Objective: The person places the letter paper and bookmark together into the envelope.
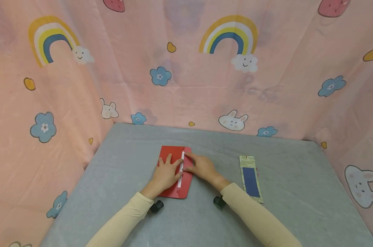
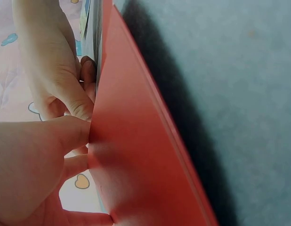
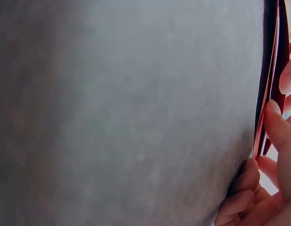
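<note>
A red envelope (image 1: 171, 193) lies on the grey table, its lighter red flap (image 1: 187, 181) opened out to the right. Along the fold runs a narrow white strip (image 1: 179, 181). My left hand (image 1: 164, 175) presses on the envelope's body with spread fingers, its thumb and index finger reaching toward the strip. From the right, my right hand (image 1: 203, 168) grips the flap, with thumb and index finger over it near the strip. Its other fingers (image 3: 237, 202) are curled low by the envelope's edge in the right wrist view. Both hands sit close together there.
To the right lies a long green patterned packet (image 1: 247, 161) with a dark blue panel (image 1: 251, 181). Black wrist devices (image 1: 156, 206) show beneath the forearms. A pink patterned curtain (image 1: 186, 99) rises behind the grey table (image 1: 133, 154) and along both sides.
</note>
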Tool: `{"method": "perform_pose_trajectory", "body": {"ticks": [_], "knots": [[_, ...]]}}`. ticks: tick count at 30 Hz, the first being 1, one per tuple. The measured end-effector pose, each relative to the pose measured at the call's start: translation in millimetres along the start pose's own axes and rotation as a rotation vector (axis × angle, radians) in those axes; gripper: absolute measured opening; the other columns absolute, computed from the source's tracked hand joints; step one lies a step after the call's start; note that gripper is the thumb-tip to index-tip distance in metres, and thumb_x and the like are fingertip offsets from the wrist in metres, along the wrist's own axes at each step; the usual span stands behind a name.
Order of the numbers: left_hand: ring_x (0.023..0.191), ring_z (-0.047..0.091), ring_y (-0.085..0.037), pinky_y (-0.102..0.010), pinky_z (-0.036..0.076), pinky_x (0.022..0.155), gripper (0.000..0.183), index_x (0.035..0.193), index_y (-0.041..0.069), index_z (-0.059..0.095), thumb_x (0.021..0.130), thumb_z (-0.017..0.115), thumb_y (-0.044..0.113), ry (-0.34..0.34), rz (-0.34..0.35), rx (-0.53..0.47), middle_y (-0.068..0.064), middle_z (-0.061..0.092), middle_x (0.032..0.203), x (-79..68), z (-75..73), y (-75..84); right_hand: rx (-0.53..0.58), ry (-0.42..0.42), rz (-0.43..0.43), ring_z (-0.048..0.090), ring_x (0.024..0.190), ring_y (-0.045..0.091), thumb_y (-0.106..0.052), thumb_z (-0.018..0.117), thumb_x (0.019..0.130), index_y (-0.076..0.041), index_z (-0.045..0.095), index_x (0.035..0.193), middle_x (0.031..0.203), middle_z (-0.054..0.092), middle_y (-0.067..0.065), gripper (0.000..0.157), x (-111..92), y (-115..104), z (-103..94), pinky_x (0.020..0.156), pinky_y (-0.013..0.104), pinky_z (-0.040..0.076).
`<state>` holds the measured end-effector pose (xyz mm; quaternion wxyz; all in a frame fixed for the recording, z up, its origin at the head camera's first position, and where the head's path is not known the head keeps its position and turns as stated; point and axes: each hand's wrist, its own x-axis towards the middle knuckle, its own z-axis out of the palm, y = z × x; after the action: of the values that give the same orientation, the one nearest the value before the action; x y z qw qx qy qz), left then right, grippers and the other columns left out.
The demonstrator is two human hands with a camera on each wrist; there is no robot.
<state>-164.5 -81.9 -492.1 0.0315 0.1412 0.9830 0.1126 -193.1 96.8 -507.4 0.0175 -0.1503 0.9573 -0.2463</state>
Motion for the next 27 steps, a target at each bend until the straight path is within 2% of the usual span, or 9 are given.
{"method": "perform_pose_trajectory", "body": {"ticks": [6, 17, 27], "knots": [[0.13, 0.043, -0.06, -0.061, 0.055, 0.085, 0.053, 0.141, 0.028, 0.054, 0.091, 0.068, 0.038, 0.004, 0.003, 0.001, -0.026, 0.042, 0.151, 0.1, -0.4, -0.1, 0.013, 0.004, -0.021, 0.069, 0.102, 0.028, -0.042, 0.076, 0.085, -0.021, 0.055, 0.142, 0.12, 0.072, 0.014, 0.065, -0.7, -0.8, -1.7, 0.087, 0.044, 0.056], [0.131, 0.043, -0.06, -0.061, 0.055, 0.086, 0.053, 0.141, 0.029, 0.053, 0.092, 0.067, 0.04, -0.001, 0.001, 0.002, -0.025, 0.041, 0.152, 0.1, -1.6, 0.7, -0.015, 0.019, -0.038, 0.071, 0.096, 0.027, -0.045, 0.075, 0.084, -0.019, 0.056, 0.141, 0.112, 0.074, 0.014, 0.065, -1.4, -2.1, -1.0, 0.077, 0.042, 0.057], [0.13, 0.043, -0.06, -0.062, 0.054, 0.086, 0.052, 0.141, 0.028, 0.054, 0.092, 0.067, 0.04, 0.011, 0.011, -0.002, -0.025, 0.042, 0.151, -1.0, -1.0, 0.6, -0.016, 0.019, -0.02, 0.07, 0.098, 0.027, -0.046, 0.076, 0.083, -0.021, 0.057, 0.14, 0.116, 0.073, 0.013, 0.066, 0.7, -4.0, 1.8, 0.08, 0.042, 0.057]]}}
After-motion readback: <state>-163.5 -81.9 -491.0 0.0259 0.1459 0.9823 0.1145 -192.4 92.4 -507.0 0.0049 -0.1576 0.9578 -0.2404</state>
